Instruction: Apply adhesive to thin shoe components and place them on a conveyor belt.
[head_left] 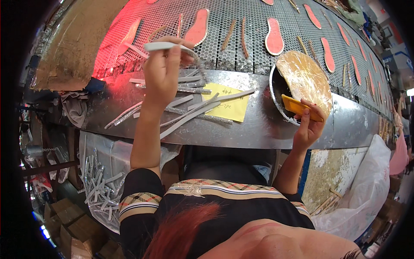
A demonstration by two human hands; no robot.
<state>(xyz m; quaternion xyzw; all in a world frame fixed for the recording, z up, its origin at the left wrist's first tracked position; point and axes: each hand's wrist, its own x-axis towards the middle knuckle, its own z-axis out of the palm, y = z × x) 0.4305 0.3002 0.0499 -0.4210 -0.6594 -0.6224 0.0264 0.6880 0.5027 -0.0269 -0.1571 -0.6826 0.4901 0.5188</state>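
My left hand (164,71) is raised over the near edge of the mesh belt, its fingers closed round a curved strip (161,45), white on one face with a glittery silver end hanging down. My right hand (310,125) grips a flat yellow brush or spreader (297,107) over the round pot (272,93); its working end is hard to make out. A plastic-wrapped tan lid (308,75) partly covers the pot. Between my hands, several white and glittery silver strips (189,116) lie loosely across a yellow note (235,105) on the metal ledge (258,134).
Beyond the ledge, a mesh belt (224,30) carries pink shoe insoles (274,36) and narrow strips, lit red at the left. A brown board (77,47) stands at far left. Below it hangs a clear bag of strips (99,181). A white plastic sack (362,194) sits at lower right.
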